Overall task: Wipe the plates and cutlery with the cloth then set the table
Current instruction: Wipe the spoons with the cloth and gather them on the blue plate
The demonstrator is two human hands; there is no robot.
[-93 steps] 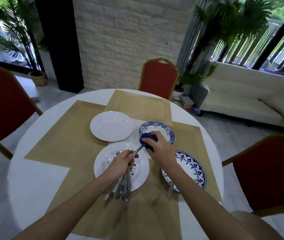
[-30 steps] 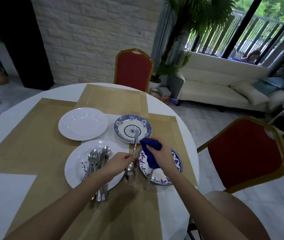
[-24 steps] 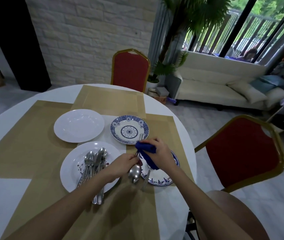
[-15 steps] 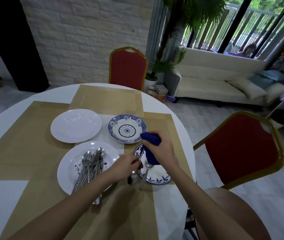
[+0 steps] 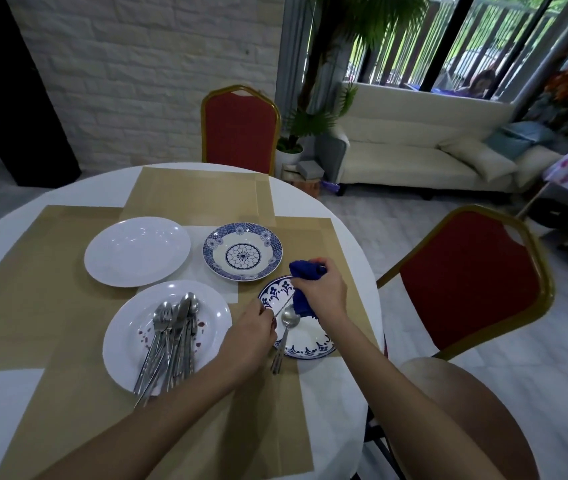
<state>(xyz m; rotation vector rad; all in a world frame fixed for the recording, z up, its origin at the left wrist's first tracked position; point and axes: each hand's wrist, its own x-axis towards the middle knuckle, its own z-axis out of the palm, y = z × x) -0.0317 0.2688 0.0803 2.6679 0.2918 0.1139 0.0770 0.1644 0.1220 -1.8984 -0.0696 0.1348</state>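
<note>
My right hand [image 5: 326, 294] grips a blue cloth [image 5: 305, 271] bunched around one end of a thin metal utensil [image 5: 284, 304]. My left hand [image 5: 251, 332] pinches the other end. Both hover over a blue-patterned plate [image 5: 310, 346] at the table's near right, where a spoon [image 5: 289, 320] lies with its handle over the rim. A white plate [image 5: 213, 327] holds several pieces of cutlery [image 5: 171, 341] and some red specks. Behind them sit a plain white plate [image 5: 137, 251] and a blue-patterned bowl plate [image 5: 242, 252].
The round white table [image 5: 2, 410] carries tan placemats [image 5: 199, 199]. One red chair [image 5: 239, 129] stands at the far side, another [image 5: 469, 282] close on the right. Beyond are a cream sofa [image 5: 410, 157], a potted palm and a brick wall.
Both hands moved from over the cutlery plate to over the near-right blue plate. The cloth has been rubbing along the utensil that my left hand holds. The view swung to the right.
</note>
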